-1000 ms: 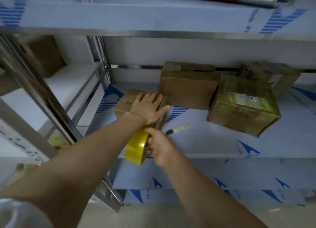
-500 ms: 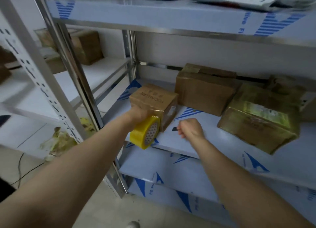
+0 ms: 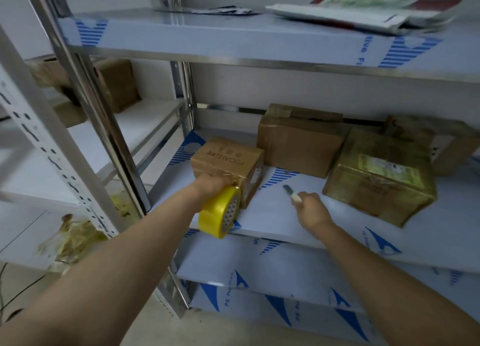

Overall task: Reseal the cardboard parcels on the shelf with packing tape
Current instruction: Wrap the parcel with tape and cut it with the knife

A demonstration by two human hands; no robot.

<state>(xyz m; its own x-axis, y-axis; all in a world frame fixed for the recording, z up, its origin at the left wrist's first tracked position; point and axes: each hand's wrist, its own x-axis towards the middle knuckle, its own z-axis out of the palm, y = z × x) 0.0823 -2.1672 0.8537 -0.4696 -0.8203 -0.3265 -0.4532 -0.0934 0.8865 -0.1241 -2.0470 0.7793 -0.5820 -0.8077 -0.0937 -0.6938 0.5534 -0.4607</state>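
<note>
Left hand (image 3: pixel 211 186), arm outstretched, grips tape roll (image 3: pixel 217 214) beside small box (image 3: pixel 228 158); right hand (image 3: pixel 312 211) pinches cutter (image 3: pixel 291 192).

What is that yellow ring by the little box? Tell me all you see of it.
It is a roll of packing tape: glossy yellow film wound thick on a core whose inside shows small dark triangles. It hangs tilted, its hole facing right, over the front edge of the shelf, close against the near side of the small cardboard box. The left hand grips it from above.
</note>
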